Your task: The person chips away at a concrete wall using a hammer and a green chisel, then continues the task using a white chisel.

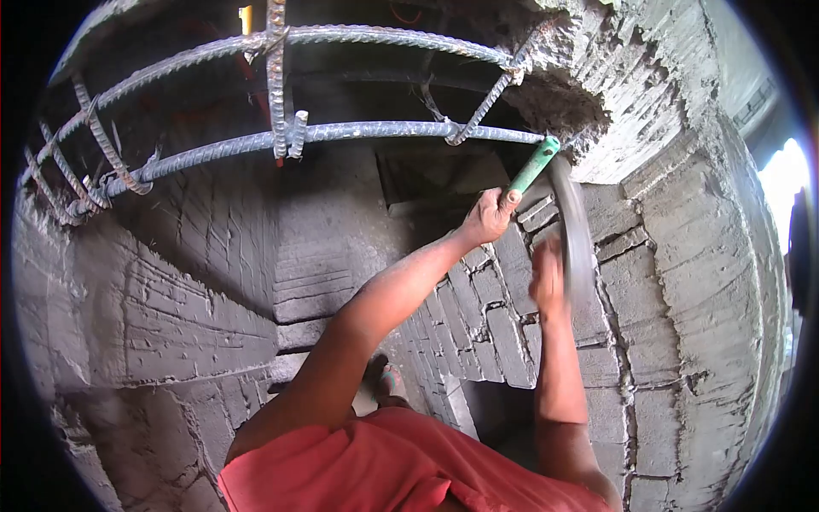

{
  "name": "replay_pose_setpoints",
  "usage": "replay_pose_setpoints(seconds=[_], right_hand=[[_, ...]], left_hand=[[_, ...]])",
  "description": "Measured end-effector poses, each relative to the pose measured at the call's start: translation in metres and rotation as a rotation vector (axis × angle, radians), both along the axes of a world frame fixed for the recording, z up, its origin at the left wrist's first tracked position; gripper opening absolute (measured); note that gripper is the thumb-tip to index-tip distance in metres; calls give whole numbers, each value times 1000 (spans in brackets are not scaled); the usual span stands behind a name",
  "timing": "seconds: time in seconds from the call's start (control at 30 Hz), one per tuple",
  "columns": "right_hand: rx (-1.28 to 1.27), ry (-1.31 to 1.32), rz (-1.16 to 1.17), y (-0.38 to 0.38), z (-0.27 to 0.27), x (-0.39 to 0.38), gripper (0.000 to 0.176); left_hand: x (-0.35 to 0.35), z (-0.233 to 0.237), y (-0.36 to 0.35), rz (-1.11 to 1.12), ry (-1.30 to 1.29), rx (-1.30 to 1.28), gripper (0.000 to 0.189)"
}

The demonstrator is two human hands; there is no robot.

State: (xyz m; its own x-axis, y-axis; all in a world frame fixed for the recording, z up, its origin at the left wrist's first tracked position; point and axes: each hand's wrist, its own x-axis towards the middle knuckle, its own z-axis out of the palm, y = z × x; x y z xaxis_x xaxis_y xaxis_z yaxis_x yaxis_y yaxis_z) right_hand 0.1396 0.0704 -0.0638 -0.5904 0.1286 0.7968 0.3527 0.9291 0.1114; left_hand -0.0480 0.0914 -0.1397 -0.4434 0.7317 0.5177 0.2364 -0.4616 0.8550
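My left hand (490,215) is closed around the lower part of a green tube-like tool (536,165). The tool slants up to the right, and its top overlaps the lower rebar (375,130) close to the broken concrete (636,94). My right hand (548,273) is raised just below and to the right, its fingers curled and smeared by motion. It grips a long grey tool (573,226), a blurred streak running from the concrete's edge down past the fist; I cannot tell its exact kind.
An upper rebar (375,34) and cross ties (275,77) span the dark opening. Cracked block walls (653,333) curve around the right, and a rough ledge (188,320) juts out at left. Below, my sandalled foot (391,378) stands beside a dark gap.
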Motion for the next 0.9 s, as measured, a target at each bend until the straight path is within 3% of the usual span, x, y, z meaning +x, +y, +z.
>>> replay_pose_setpoints(seconds=[0.07, 0.1, 0.13, 0.17, 0.2, 0.23, 0.27, 0.33, 0.4, 0.47, 0.5, 0.57, 0.6, 0.63, 0.67, 0.7, 0.73, 0.8, 0.83, 0.87, 0.9], right_hand=[[-935, 246, -98, -1, 24, -20, 46], [-748, 209, -117, -5, 28, -17, 56], [-906, 364, -34, -26, 39, -21, 51], [-665, 317, 105, -34, 47, -18, 47], [-420, 274, 234, -41, 56, -13, 42], [-425, 279, 377, -58, 71, -16, 53], [-448, 447, 457, -69, 67, -19, 54], [-402, 387, 876, -74, 73, -14, 53], [-333, 419, 682, -42, 36, -8, 48], [71, -38, -82, 12, 7, -2, 45], [67, -43, -84, -2, 15, -2, 45], [-704, -38, -158, -25, 44, -21, 44], [-714, -37, -154, -27, 37, -17, 44], [-541, -11, -44, -32, 25, 0, 46], [-348, 17, 86, -41, 32, -5, 48], [-585, 201, 371, -58, 46, -5, 45], [-477, 335, 655, -70, 56, -19, 35], [-422, 468, 928, -74, 63, -35, 33], [-324, 279, 408, -43, 44, -17, 42], [-420, 36, 109, -16, 35, -6, 50], [-578, 35, -32, -4, 38, -16, 50]], left_hand=[[2, -1, 9, 122, 112, -69, 79], [0, -5, 9, -12, 73, -40, 77], [-9, -9, 11, -128, 35, -8, 76], [-1, 2, 6, 13, -57, 84, 76], [0, 7, -6, -78, -92, 59, 75], [-1, 2, 1, -101, -102, 39, 75], [1, 0, 3, -128, -116, 16, 76], [1, 3, 0, -147, -99, 33, 76], [-3, 7, -4, -169, -79, 53, 77], [-2, 7, -7, -137, -56, 8, 77], [4, 7, -10, -139, -62, 5, 77], [1, 21, -10, -76, -77, 50, 75], [1, 21, -14, -51, -86, 55, 74], [-4, 15, -11, -123, -54, 100, 74], [-4, 13, -12, -106, -62, -26, 77], [-5, 13, -10, -79, -58, -28, 79], [-3, 14, -11, -59, -57, -33, 81], [-4, 14, -11, -76, -47, -55, 83], [-5, 14, -12, -93, -38, -73, 86], [-2, 12, -8, -92, -46, -73, 86], [2, 12, 0, 12, -1, -162, 88]])
